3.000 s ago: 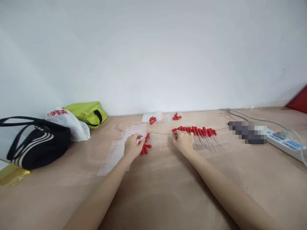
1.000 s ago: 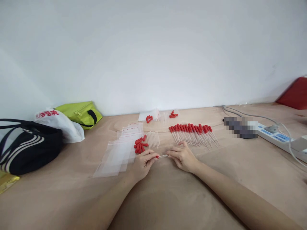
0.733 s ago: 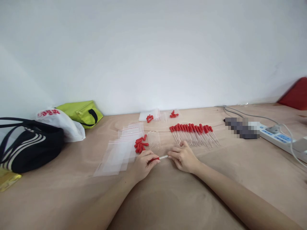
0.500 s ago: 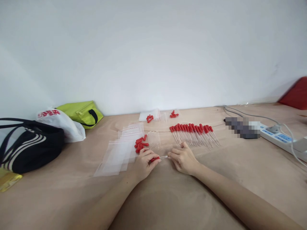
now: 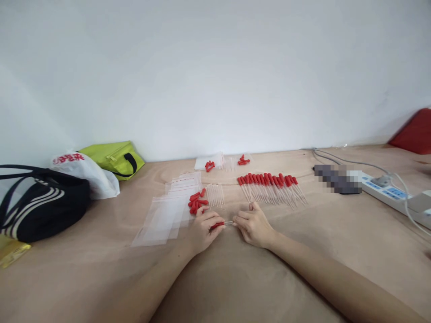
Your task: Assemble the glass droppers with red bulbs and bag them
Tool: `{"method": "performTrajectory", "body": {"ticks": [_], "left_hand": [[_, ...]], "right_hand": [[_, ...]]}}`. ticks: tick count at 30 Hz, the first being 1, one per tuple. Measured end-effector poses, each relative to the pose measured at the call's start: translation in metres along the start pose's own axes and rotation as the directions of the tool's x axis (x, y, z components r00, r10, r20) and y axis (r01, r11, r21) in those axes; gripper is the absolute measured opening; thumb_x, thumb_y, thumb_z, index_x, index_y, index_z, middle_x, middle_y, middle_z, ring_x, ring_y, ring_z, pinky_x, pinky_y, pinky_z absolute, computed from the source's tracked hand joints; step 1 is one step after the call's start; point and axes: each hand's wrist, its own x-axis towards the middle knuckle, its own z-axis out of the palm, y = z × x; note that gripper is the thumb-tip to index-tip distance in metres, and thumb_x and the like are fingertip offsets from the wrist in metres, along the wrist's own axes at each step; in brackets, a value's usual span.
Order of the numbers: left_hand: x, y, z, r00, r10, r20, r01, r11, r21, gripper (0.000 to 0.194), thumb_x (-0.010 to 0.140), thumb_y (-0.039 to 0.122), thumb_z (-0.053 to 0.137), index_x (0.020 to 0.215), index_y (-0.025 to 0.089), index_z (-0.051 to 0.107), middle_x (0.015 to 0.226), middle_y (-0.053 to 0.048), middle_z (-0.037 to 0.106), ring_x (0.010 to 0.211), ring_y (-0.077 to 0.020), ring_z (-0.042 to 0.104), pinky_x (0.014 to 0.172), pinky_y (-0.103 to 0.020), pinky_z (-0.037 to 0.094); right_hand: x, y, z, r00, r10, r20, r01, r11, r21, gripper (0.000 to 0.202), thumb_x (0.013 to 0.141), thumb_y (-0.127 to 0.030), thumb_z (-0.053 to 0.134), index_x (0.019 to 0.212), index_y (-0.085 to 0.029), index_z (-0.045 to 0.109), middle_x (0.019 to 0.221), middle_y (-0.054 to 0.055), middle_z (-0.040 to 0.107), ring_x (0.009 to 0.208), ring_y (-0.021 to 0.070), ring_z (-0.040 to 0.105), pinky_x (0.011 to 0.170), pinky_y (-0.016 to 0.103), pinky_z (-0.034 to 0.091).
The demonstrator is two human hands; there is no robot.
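Observation:
My left hand (image 5: 204,228) pinches a red rubber bulb (image 5: 217,224) near the middle of the table. A thin clear tube (image 5: 228,223) runs from the bulb's right end to my right hand (image 5: 253,225), whose fingers are closed on it. Loose red bulbs (image 5: 197,202) lie just beyond my left hand, beside a row of clear tubes (image 5: 215,195). Beyond my right hand is a row of tubes with red bulbs on their far ends (image 5: 269,183). Flat clear zip bags (image 5: 161,217) overlap to the left.
Near the wall lie more bags with red bulbs (image 5: 209,165). At left are a black bag (image 5: 50,206), a white plastic bag (image 5: 101,181) and a lime-green bag (image 5: 114,157). A dark phone-like object (image 5: 338,179) and a power strip (image 5: 390,193) with cables lie right.
My right hand has moved slightly left towards my left hand, and the visible length of tube between them is shorter.

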Motion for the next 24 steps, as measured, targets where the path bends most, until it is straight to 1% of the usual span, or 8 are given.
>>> {"method": "performTrajectory", "body": {"ticks": [6,12,14,16,18,19,21,24], "left_hand": [[0.001,-0.003,0.001,0.999,0.010,-0.036,-0.011,1.000,-0.003,0.009,0.081,0.020,0.051,0.077,0.020,0.059,0.072,0.002,0.064,0.069,-0.0115,0.057,0.087,-0.037,0.031],[0.002,-0.009,-0.005,0.991,0.025,-0.134,-0.023,1.000,0.019,0.008,0.082,0.022,0.052,0.083,0.021,0.060,0.074,0.001,0.063,0.069,-0.0127,0.056,0.079,-0.034,0.038],[0.001,-0.011,-0.006,0.984,-0.007,-0.176,0.012,1.000,0.026,0.012,0.082,0.023,0.051,0.091,0.022,0.058,0.081,-0.002,0.061,0.078,-0.0150,0.056,0.078,-0.033,0.041],[-0.001,-0.012,-0.006,0.966,-0.086,-0.245,0.092,0.996,0.017,0.020,0.080,0.024,0.052,0.100,0.021,0.054,0.091,-0.005,0.058,0.085,-0.0168,0.054,0.076,-0.032,0.044],[-0.003,-0.012,-0.005,0.938,-0.172,-0.302,0.171,0.985,-0.032,0.023,0.079,0.024,0.053,0.101,0.019,0.050,0.091,-0.006,0.055,0.082,-0.0161,0.054,0.072,-0.030,0.046],[-0.003,-0.013,-0.004,0.932,-0.207,-0.298,0.195,0.978,-0.069,0.021,0.079,0.023,0.052,0.099,0.018,0.050,0.087,-0.005,0.056,0.076,-0.0147,0.055,0.068,-0.028,0.046],[-0.004,-0.013,-0.003,0.941,-0.248,-0.230,0.222,0.966,-0.134,0.015,0.079,0.022,0.050,0.094,0.018,0.050,0.077,-0.002,0.056,0.067,-0.0122,0.055,0.061,-0.025,0.046],[-0.005,-0.013,-0.002,0.970,-0.222,-0.096,0.210,0.970,-0.124,0.012,0.080,0.021,0.048,0.091,0.018,0.052,0.071,0.000,0.057,0.063,-0.0113,0.055,0.059,-0.023,0.046]], "right_hand": [[0.002,0.000,-0.003,1.000,0.018,0.022,-0.017,1.000,-0.010,0.024,0.083,-0.017,0.038,0.070,-0.015,0.058,0.060,0.000,0.054,0.055,0.0094,0.036,0.065,0.030,0.018],[0.015,-0.007,-0.012,0.997,0.035,0.064,-0.025,0.989,-0.146,0.020,0.082,-0.022,0.044,0.070,-0.016,0.060,0.068,0.003,0.056,0.072,0.0146,0.043,0.066,0.032,0.017],[0.016,-0.008,-0.014,0.993,0.072,0.093,-0.054,0.982,-0.179,0.020,0.081,-0.022,0.046,0.068,-0.017,0.060,0.069,0.004,0.057,0.073,0.0153,0.044,0.065,0.032,0.017],[0.015,-0.005,-0.015,0.980,0.167,0.108,-0.145,0.972,-0.185,0.021,0.081,-0.023,0.045,0.068,-0.017,0.061,0.070,0.004,0.059,0.073,0.0151,0.046,0.065,0.032,0.017],[0.013,0.005,-0.015,0.938,0.333,0.091,-0.314,0.933,-0.177,0.023,0.082,-0.025,0.044,0.071,-0.019,0.063,0.072,0.004,0.061,0.072,0.0149,0.048,0.064,0.032,0.017],[0.013,0.011,-0.015,0.900,0.429,0.076,-0.412,0.895,-0.169,0.024,0.083,-0.026,0.043,0.072,-0.019,0.064,0.072,0.003,0.062,0.072,0.0148,0.050,0.064,0.031,0.017],[0.014,0.025,-0.014,0.798,0.600,0.052,-0.587,0.795,-0.153,0.026,0.083,-0.029,0.042,0.075,-0.021,0.065,0.071,0.003,0.064,0.071,0.0149,0.052,0.065,0.030,0.019],[0.026,0.044,-0.012,0.665,0.746,0.037,-0.733,0.661,-0.159,0.027,0.082,-0.032,0.041,0.077,-0.022,0.066,0.073,0.004,0.066,0.074,0.0167,0.056,0.067,0.030,0.021]]}}
